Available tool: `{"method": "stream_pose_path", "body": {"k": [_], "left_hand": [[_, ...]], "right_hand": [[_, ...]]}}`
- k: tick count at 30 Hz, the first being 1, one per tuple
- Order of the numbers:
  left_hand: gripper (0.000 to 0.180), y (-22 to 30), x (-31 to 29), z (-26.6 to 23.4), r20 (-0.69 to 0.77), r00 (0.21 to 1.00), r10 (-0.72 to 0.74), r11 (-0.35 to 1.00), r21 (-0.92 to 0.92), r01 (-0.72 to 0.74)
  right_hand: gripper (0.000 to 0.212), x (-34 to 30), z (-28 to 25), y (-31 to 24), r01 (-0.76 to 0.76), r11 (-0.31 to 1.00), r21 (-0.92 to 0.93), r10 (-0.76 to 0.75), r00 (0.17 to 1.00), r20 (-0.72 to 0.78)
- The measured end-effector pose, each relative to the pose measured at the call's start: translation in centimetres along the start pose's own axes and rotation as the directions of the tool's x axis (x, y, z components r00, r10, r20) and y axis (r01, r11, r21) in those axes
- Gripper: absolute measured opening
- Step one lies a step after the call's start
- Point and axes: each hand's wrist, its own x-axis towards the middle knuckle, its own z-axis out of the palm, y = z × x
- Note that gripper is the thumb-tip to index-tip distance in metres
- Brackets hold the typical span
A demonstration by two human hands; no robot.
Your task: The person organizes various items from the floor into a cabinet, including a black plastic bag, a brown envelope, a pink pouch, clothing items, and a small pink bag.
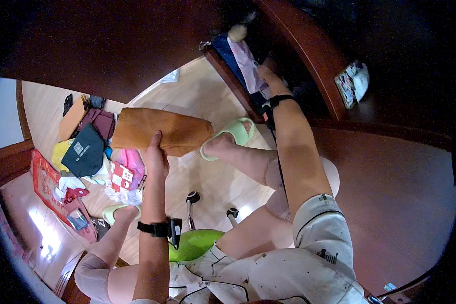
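My left hand [157,158] is closed on a folded orange-brown bag [159,129], its thumb lying over the near edge. The bag hangs level above the floor, between the pile and the cabinet. Further right, my right hand [271,81] reaches into the dark opening of a brown cabinet [309,50]. It is at the edge of a pale pink folded item [245,63], which stands next to a dark blue one [225,53]. Shadow hides most of its fingers, so their grip cannot be made out.
A pile of folded bags lies on the floor at left, with a dark green bag [83,152] and a red one [45,177]. A cluttered clear pouch [352,83] is at the cabinet's right. My feet wear green slippers [243,133]; chair casters [192,197] stand between them.
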Motion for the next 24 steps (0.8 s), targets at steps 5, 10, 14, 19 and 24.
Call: {"method": "stream_pose_path", "body": {"k": [5,10,14,19,24], "left_hand": [[0.052,0.7,-1.1,0.2,0.031,0.999,-0.030,0.999,-0.028,0.031],[0.053,2.3,-2.1,0.6,0.048,0.998,-0.042,0.999,-0.010,0.042],[0.052,4.5,-3.5,1.0,0.078,0.997,-0.026,0.999,-0.029,0.028],[0.050,7.1,-6.2,0.9,0.112,0.994,0.002,0.998,-0.070,0.006],[0.051,7.6,-8.7,0.2,0.165,0.986,0.034,0.988,-0.151,-0.009]], "right_hand": [[0.055,3.7,1.7,1.7,-0.083,0.963,-0.257,0.059,0.993,-0.100],[0.050,4.7,1.5,2.4,-0.159,0.897,-0.413,0.059,0.967,-0.246],[0.047,3.8,-0.6,2.4,-0.172,0.868,-0.465,0.034,0.957,-0.289],[0.034,-1.9,-4.1,0.7,-0.121,0.948,-0.294,0.049,0.969,-0.241],[0.044,-12.6,-8.0,-3.7,-0.027,0.998,-0.054,0.020,0.993,-0.120]]}}
